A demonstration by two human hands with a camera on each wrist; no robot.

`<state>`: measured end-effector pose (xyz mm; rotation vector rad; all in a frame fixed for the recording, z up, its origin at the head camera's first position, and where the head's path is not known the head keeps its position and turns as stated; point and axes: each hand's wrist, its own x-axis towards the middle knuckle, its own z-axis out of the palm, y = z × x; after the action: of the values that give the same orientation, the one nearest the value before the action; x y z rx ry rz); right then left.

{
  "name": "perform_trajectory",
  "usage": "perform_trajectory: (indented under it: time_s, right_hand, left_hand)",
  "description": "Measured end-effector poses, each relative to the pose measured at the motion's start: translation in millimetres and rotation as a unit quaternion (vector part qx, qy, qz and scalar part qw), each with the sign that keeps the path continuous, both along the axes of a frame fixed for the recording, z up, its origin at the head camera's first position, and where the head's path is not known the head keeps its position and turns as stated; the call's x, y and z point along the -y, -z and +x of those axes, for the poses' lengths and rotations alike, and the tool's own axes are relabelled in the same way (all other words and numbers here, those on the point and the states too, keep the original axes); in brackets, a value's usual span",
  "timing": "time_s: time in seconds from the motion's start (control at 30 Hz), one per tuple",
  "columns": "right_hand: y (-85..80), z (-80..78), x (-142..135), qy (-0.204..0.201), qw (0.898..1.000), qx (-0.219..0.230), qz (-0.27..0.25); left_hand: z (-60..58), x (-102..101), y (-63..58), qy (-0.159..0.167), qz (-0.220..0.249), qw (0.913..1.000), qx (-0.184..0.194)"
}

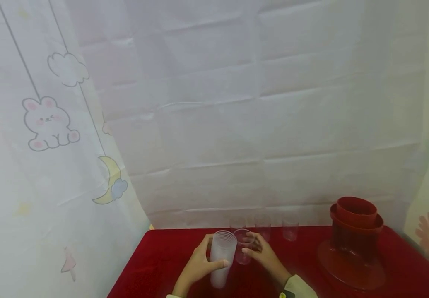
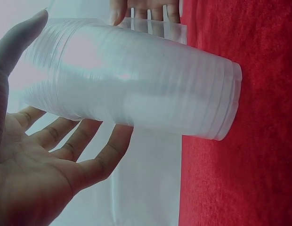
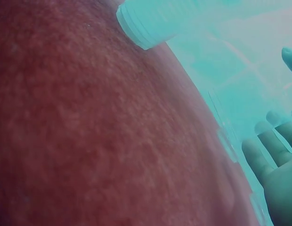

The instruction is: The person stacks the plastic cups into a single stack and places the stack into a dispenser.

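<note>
My left hand point(image 1: 201, 260) grips a tall stack of clear plastic cups point(image 1: 222, 252), its rims facing up and its base near the red cloth. The left wrist view shows thumb and fingers on opposite sides of the stack point(image 2: 136, 80). Just right of it, my right hand point(image 1: 268, 256) holds a single clear cup point(image 1: 242, 257), thumb and fingers around its upper part. In the right wrist view, the base of the stack point(image 3: 146, 28) shows at the top, and the right hand point(image 3: 282, 179) sits at the right edge; the single cup there is hard to make out.
Three clear cups stand apart in a row at the table's back: a left one point(image 1: 237, 222), a middle one point(image 1: 263, 227) and a right one point(image 1: 290, 227). A red plastic stand point(image 1: 356, 240) with a wide base occupies the right side of the red-covered table point(image 1: 162, 256). Pale sheets point(image 1: 214, 124) hang behind.
</note>
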<state>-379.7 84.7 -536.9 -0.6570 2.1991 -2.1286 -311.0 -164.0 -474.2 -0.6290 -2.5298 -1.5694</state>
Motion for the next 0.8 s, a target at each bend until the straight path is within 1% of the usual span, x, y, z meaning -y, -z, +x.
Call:
perform_trajectory:
  time_s: [0.27,0.5,0.67,0.8]
  right_hand:
    - [-1.4,0.1,-7.0,0.002,1.0,0.004,-0.002]
    - [-3.1,-4.4,-12.4,0.013,1.0,-0.008,-0.005]
    - [-7.4,-5.2,-15.8,0.019,1.0,-0.014,-0.012]
    - [-13.0,-2.3,-18.4,0.029,0.999,-0.002,-0.022]
  left_hand:
    - [-1.2,-0.5,0.3,0.002,0.001,1.0,-0.004]
    - [-3.7,-1.9,-2.8,0.003,-0.001,1.0,-0.005]
    - [-2.6,-2.0,-2.8,-0.002,-0.008,1.0,-0.001]
    - [-1.5,-3.1,-1.4,-0.004,-0.011,0.9999,-0.004]
